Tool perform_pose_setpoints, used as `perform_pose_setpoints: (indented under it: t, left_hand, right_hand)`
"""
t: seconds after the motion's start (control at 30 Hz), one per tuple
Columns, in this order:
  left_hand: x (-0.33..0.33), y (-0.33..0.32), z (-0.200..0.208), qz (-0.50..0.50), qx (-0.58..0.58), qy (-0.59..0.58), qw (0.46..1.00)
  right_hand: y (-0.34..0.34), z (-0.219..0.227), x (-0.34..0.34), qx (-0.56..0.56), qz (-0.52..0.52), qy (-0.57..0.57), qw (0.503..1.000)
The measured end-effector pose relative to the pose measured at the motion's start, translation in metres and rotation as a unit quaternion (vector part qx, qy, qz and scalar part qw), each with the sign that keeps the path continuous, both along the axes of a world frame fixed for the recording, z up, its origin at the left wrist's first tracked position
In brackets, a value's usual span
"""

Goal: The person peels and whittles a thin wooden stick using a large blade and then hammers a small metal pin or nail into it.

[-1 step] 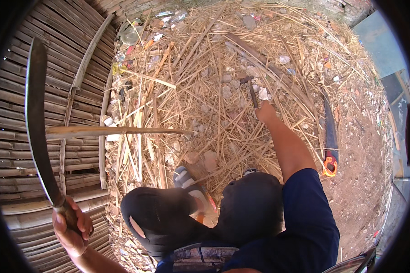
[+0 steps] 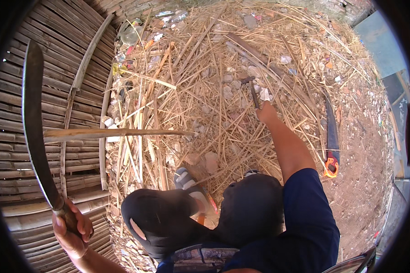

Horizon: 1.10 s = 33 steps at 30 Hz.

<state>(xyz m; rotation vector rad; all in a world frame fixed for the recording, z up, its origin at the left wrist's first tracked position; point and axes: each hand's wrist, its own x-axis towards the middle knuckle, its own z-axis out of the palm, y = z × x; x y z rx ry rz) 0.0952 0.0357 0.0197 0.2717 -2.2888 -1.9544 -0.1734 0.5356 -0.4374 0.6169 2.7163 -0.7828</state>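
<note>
My left hand (image 2: pixel 74 230) is closed round the handle of a machete (image 2: pixel 35 123), raised at the left with its long curved blade pointing up. Stretched out ahead, my right hand (image 2: pixel 266 113) grips the handle of a hammer (image 2: pixel 254 96), its dark head low over or resting on the straw; which of the two I cannot tell. Between the blade and the middle of the ground runs a pale wooden stake (image 2: pixel 118 132), passing behind the blade at one end and tapering at the other. Neither hand touches the stake.
A bamboo slat wall (image 2: pixel 18 159) rises close on the left. Straw, stones and litter cover the ground, with long wooden strips (image 2: pixel 278 75) ahead. To the right lies a handsaw (image 2: pixel 331 136) with an orange handle. My bent knees (image 2: pixel 250 204) are below, and blue-grey sheets (image 2: pixel 382 41) stand far right.
The machete blade has shifted very slightly left and down. Both hands keep their grips, and the hammer stays almost in place.
</note>
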Motion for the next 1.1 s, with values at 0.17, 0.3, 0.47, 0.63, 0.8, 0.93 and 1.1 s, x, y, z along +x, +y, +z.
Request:
perform_pose_setpoints:
  t: [0.17,0.3,0.47,0.63,0.8,0.93,1.1]
  left_hand:
    - [-0.008,0.004,0.004,0.011,0.011,0.003,1.0]
    - [-0.026,0.006,-0.008,0.022,0.009,0.003,1.0]
    - [-0.02,0.019,0.001,0.026,-0.043,-0.02,0.999]
    - [-0.012,0.032,0.008,0.027,-0.061,-0.032,0.997]
    - [-0.006,0.039,0.012,0.014,-0.059,-0.041,0.997]
    - [-0.004,0.038,0.01,0.009,-0.045,-0.037,0.998]
    - [-0.006,0.042,0.012,-0.009,-0.053,-0.045,0.998]
  right_hand:
    - [-0.016,-0.021,-0.007,0.002,0.062,-0.052,0.997]
    - [0.004,-0.042,-0.005,0.047,0.084,-0.027,0.995]
    - [0.009,-0.045,-0.017,0.007,0.103,-0.033,0.994]
    - [-0.005,-0.064,-0.012,0.04,0.099,-0.019,0.994]
    - [-0.018,-0.046,-0.013,0.027,0.084,-0.063,0.994]
    - [-0.025,-0.036,-0.009,-0.016,0.035,-0.035,0.999]
    - [-0.005,-0.061,-0.019,0.062,0.125,-0.09,0.986]
